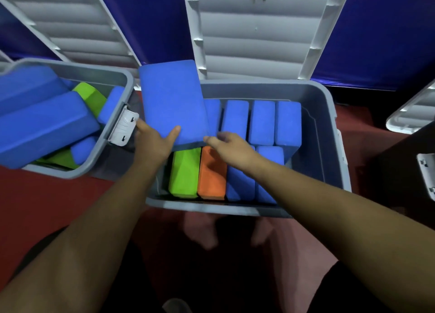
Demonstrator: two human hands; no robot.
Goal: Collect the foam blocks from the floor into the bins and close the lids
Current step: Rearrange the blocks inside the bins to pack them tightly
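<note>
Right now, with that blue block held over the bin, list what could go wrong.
1. The left hand and right hand hold the block only by its near edge; it may tip and fall into the gap beside the bin.
2. The bin looks nearly full; laid over the packed blocks, it might sit high and stop the lid closing.
</note>
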